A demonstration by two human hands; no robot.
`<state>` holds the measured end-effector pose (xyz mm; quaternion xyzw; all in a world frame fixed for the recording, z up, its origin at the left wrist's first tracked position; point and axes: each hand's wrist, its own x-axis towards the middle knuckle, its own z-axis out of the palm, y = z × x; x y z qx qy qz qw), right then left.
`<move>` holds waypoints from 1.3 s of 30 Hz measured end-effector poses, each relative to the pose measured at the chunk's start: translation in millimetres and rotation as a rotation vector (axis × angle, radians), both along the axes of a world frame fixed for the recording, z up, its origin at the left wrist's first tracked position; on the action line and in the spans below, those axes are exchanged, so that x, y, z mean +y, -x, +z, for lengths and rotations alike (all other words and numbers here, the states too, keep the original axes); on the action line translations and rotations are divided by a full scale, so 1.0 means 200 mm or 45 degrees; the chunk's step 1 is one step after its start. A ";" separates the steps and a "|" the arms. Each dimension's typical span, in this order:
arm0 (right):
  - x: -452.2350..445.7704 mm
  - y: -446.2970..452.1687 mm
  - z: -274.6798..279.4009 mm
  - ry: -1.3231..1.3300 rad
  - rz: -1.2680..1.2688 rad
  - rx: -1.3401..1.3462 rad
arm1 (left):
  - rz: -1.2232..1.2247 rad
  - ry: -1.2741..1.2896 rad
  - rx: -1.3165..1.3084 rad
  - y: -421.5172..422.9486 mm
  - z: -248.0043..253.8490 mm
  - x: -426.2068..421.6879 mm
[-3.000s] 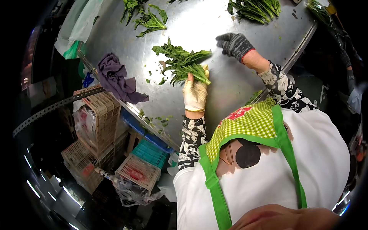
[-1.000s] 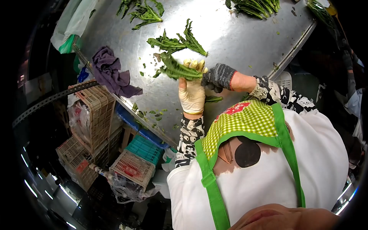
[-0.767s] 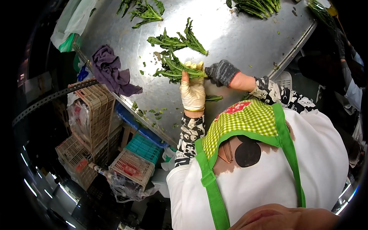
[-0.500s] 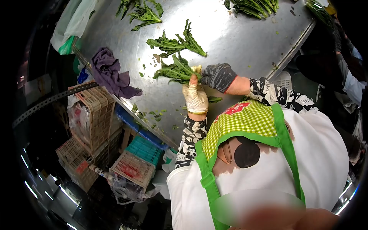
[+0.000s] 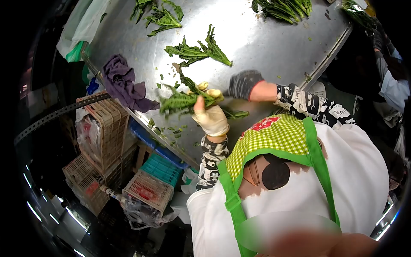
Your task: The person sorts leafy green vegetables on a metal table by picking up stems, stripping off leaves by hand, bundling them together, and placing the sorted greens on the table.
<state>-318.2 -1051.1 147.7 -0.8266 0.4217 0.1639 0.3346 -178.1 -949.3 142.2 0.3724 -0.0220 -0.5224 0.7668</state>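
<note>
My left hand point(image 5: 210, 120), in a pale thin glove, is closed round a bunch of leafy greens point(image 5: 184, 101) with the leaves pointing left and blurred by motion. To its right, just apart from it, is my right hand point(image 5: 246, 85) in a dark grey knit glove. Its fingers look curled, but they are smeared, and what they may hold does not show. Beneath the hands a loose green stem point(image 5: 235, 114) lies on the metal table point(image 5: 274, 55). Beyond them rests another small bunch of leafy greens point(image 5: 201, 51).
More leafy greens point(image 5: 165, 20) and a pile of green stems point(image 5: 287, 9) lie at the far side. A purple cloth point(image 5: 124, 83) hangs over the left edge, above stacked crates point(image 5: 100, 132). Leaf scraps litter the table. Another person's sleeve point(image 5: 393, 81) shows at right.
My left hand has shifted left and tilted, carrying the greens away from my right hand. The right hand has stayed near its place, its fingers now blurred.
</note>
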 end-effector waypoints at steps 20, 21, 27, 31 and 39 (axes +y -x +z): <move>0.05 -0.02 -0.14 0.699 0.274 -0.305 | -0.234 -0.495 -0.080 0.02 -0.02 -0.04; 0.04 -0.02 -0.17 0.725 0.269 -0.308 | -0.190 -0.456 -0.082 0.02 0.03 -0.04; 0.07 -0.09 -0.12 0.070 -0.604 -0.735 | -0.178 -0.328 0.158 -0.04 0.04 -0.05; 0.06 -0.12 0.09 0.102 -0.415 -0.605 | -0.140 -0.395 0.190 0.00 0.05 -0.06; 0.07 -0.12 -0.12 0.319 -0.199 -0.665 | -0.057 -0.428 -0.042 0.08 0.02 -0.05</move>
